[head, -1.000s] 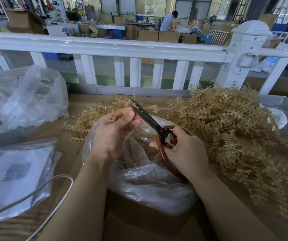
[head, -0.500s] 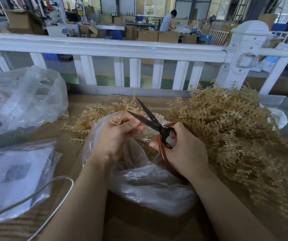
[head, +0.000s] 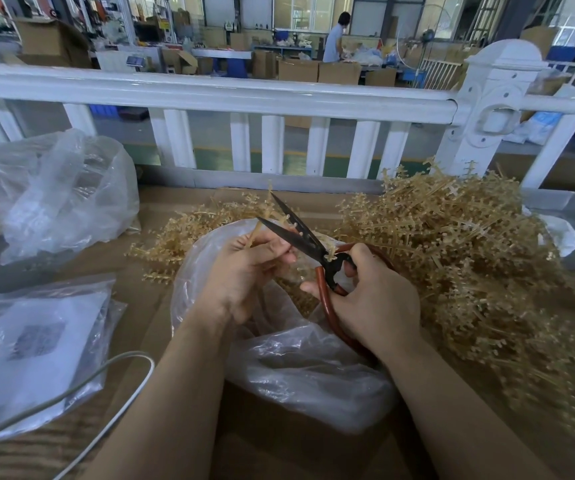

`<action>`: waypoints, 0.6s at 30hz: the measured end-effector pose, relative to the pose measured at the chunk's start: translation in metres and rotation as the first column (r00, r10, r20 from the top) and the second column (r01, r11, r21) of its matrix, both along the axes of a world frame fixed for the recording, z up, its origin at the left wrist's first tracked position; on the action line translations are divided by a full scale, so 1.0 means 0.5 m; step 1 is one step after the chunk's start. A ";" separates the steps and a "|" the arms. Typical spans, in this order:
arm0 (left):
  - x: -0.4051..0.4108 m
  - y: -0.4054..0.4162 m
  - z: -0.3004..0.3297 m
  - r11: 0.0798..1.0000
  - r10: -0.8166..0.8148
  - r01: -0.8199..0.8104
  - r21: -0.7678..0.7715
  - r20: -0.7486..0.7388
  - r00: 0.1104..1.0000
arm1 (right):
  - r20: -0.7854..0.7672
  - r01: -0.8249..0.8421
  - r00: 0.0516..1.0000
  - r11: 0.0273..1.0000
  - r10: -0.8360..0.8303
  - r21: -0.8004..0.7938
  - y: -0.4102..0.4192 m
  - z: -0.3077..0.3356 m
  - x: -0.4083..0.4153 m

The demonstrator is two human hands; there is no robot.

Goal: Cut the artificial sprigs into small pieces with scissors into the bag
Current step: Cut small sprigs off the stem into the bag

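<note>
The right hand [head: 376,299] is curled round the red-brown loop handles of the scissors [head: 308,244], fingers through the upper loop and thumb against the lower one; the dark blades stand parted in a narrow V, tips pointing up and to the left, with a small tan scrap sitting at the pivot; the left hand [head: 248,271] pinches a thin tan sprig [head: 254,233] between thumb and fingertips, its stalk rising just beside the lower blade's tip, though whether blade and stalk actually touch is hard to tell at this angle; both hands hang over the open mouth of a clear plastic bag [head: 300,368] that lies crumpled on the brown cardboard surface [head: 272,455], and cut tan bits seem to lie inside it below the hands; a large heap of uncut artificial sprigs [head: 469,271] rises to the right, touching the bag's edge and spreading toward the white railing [head: 210,95]; a smaller scatter of sprigs [head: 182,240] lies behind the bag on the left; farther left sit a puffed clear bag [head: 57,192] and, nearer, a flat plastic packet with a printed sheet inside [head: 33,344]; a white cable [head: 113,379] loops across that packet's corner.
</note>
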State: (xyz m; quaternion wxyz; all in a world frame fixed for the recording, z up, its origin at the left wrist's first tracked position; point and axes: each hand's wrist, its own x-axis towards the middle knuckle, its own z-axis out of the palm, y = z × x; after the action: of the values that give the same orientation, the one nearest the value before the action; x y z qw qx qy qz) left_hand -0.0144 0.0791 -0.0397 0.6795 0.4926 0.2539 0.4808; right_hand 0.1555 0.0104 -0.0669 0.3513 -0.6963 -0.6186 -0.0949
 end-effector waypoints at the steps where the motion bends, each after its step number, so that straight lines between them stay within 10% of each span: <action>1: 0.001 0.000 0.000 1.000 -0.001 0.001 -0.011 0.007 1.000 | -0.001 0.003 1.000 1.000 -0.003 -0.002 -0.001 0.001 0.000; 18: 0.001 0.003 -0.001 1.000 -0.029 0.029 -0.002 0.041 0.999 | -0.059 -0.042 0.997 0.999 0.040 -0.030 -0.003 0.000 0.005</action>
State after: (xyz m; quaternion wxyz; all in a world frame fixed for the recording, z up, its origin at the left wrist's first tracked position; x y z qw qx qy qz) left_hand -0.0138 0.0804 -0.0400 0.6920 0.4854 0.2334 0.4807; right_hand 0.1581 0.0087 -0.0667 0.3602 -0.6913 -0.6237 -0.0577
